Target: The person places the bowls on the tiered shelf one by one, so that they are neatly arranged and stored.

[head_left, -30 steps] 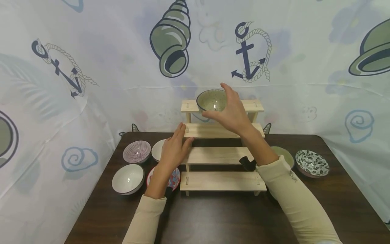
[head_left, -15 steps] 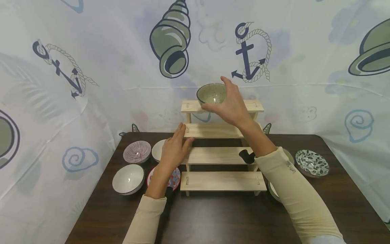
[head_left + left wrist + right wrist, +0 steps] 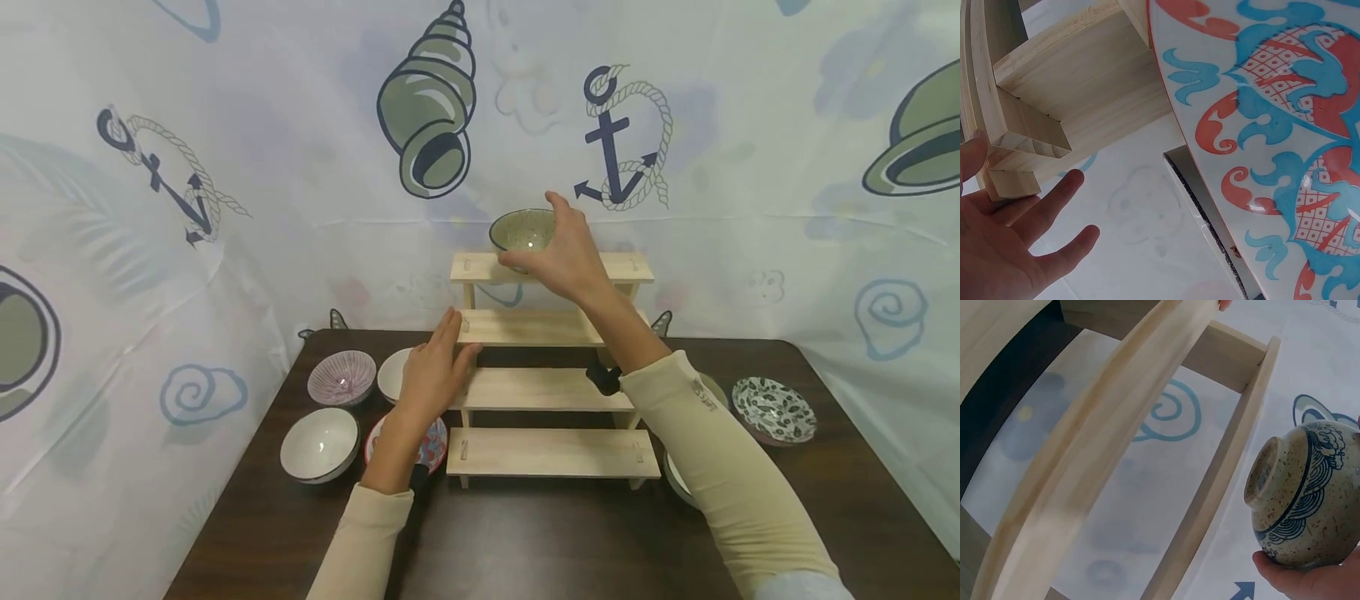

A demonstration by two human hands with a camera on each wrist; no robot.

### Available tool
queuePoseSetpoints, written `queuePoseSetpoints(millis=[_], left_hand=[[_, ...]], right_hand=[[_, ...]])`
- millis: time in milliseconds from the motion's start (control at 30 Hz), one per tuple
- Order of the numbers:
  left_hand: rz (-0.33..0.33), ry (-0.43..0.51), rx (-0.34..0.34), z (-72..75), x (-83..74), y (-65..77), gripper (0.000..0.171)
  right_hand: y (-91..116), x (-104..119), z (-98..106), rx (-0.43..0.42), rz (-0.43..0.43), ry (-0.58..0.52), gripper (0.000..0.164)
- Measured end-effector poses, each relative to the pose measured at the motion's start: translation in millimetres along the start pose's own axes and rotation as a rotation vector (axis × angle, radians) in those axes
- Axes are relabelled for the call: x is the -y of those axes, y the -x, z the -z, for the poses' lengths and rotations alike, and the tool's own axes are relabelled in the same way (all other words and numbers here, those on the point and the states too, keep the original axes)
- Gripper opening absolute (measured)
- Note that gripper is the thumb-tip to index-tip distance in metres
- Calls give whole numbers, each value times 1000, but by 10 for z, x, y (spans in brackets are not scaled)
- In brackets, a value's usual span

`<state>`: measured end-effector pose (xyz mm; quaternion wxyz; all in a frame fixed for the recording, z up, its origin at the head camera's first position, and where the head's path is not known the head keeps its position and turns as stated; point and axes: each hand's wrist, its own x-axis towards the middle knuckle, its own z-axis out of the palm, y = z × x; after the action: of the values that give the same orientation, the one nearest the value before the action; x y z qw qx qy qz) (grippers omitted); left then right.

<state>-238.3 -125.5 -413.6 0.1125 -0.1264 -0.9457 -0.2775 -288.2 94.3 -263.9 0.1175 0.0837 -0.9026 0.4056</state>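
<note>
My right hand grips a speckled green-grey bowl by its side, thumb and fingers spread around it, above the top tier of a stepped wooden display rack. In the right wrist view the bowl shows a blue wave pattern outside, and its foot is apart from the top board. My left hand lies against the rack's left end near the second tier. Its fingers are extended in the head view; in the left wrist view the hand touches the end of a board.
Left of the rack stand a purple striped bowl, a white bowl, another pale bowl and a red-blue patterned dish. To the right are a black-and-white floral bowl and two bowls partly hidden by my sleeve. A patterned cloth hangs behind.
My right hand has lifted the bowl a little higher above the top tier. My left hand has stayed at the rack's side. The head view has tilted slightly upward.
</note>
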Motion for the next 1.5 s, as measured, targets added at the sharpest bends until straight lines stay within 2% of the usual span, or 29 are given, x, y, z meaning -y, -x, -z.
queuePoseSetpoints(millis=[333,600,1033,1267,1500], left_hand=[[-1,0,3,8,2,2,71],[-10,17,-4,-8,3,7,70],[7,-1,9,10,-2,-3,71],[-7,-7,-26,38,15,-16,70],[8,16,-8,-14,-6,10,71]], right_hand=[[-75,30,-53,29,-23,1,115],[-132,-49,-90,33,-40,-7,116],[-170,-69,-219,41,-23,-42,115],[-177,-94,-226,71,37,20,118],[-29,-178,-135,123,56,79,125]])
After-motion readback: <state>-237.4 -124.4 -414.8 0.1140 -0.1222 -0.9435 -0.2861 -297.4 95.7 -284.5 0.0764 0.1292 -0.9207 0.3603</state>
